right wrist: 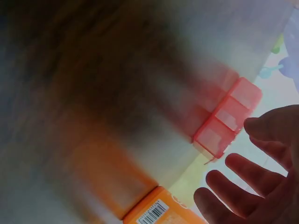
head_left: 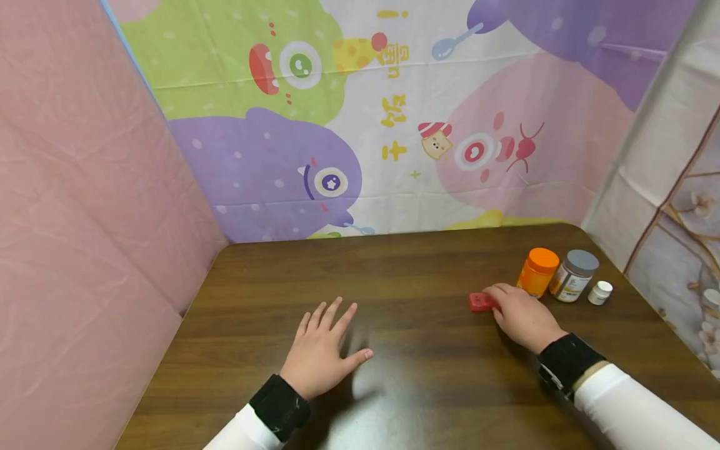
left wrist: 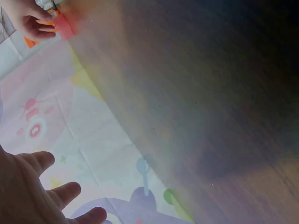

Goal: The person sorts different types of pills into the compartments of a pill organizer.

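A small red pill box [head_left: 480,302] with several compartments lies on the wooden table [head_left: 405,375], right of centre. My right hand [head_left: 523,315] is over its right end, hiding that part in the head view. From the right wrist, the box's lidded compartments [right wrist: 227,119] show beside the right hand [right wrist: 266,172], with one fingertip right at its edge and the other fingers spread, not wrapped round it. My left hand [head_left: 319,356] hovers over the table at centre left, fingers spread and holding nothing. Some of its fingertips [left wrist: 65,192] show in the left wrist view.
Just beyond the right hand stand an orange bottle [head_left: 537,273], a grey-lidded jar [head_left: 574,276] and a small white bottle [head_left: 600,293]. A printed cartoon cloth [head_left: 394,200] hangs behind the table, and a pink cloth [head_left: 95,219] hangs at left.
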The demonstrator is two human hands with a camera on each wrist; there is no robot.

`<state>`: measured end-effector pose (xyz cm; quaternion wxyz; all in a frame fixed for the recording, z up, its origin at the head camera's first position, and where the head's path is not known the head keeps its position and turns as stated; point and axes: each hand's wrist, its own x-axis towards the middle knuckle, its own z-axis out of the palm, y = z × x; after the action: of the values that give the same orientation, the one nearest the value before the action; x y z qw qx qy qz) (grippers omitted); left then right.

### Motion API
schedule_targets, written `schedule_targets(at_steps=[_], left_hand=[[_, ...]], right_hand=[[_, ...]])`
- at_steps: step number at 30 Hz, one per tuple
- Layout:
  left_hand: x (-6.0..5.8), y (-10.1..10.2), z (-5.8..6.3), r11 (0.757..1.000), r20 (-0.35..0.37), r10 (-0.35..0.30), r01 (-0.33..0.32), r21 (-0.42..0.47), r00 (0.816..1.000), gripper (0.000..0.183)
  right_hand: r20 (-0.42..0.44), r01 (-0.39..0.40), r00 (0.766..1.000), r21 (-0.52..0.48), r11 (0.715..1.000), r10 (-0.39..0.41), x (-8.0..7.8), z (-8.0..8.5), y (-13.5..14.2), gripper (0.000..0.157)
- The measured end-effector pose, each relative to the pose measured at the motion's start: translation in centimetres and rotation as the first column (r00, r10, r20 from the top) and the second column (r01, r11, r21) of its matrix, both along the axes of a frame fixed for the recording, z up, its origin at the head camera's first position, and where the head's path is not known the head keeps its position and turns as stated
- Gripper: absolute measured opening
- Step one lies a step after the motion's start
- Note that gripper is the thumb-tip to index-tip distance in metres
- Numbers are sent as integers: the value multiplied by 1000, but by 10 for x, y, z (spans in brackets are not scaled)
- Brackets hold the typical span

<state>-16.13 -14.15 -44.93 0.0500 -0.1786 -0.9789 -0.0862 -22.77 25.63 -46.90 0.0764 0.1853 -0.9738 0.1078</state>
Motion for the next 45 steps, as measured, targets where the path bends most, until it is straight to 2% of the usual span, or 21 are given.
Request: schedule_targets(at_steps=[5, 12, 21, 25, 35, 41, 45], left_hand=[[0, 0, 1, 1000, 16, 0, 0, 7, 1000, 90], [0, 1, 1, 1000, 21, 7, -7, 3, 1000, 88], [3, 2, -1, 1000, 29, 10, -11, 20, 1000, 86], [2, 3, -2, 1000, 25, 7, -7, 19, 1000, 86], [0, 7, -6, 1000, 52, -2, 1, 22, 999, 85], [-1, 11, -8, 1000, 63, -11, 10, 23, 998, 87], [-3, 14, -7, 1000, 60, -23, 22, 14, 998, 87]], right_hand=[[32, 6, 999, 35, 999, -7, -4, -2, 1, 36], [5, -48, 999, -10, 999, 48, -5, 0, -9, 25], [57, -133, 989, -42, 990, 135, 8, -1, -51, 24], [90, -145, 985, -53, 988, 149, 14, 0, -74, 23], [85, -214, 971, -92, 972, 222, 24, -3, -115, 20], [84, -214, 971, -102, 971, 223, 25, -5, -122, 19], [78, -188, 977, -119, 975, 198, 26, -1, -120, 28]])
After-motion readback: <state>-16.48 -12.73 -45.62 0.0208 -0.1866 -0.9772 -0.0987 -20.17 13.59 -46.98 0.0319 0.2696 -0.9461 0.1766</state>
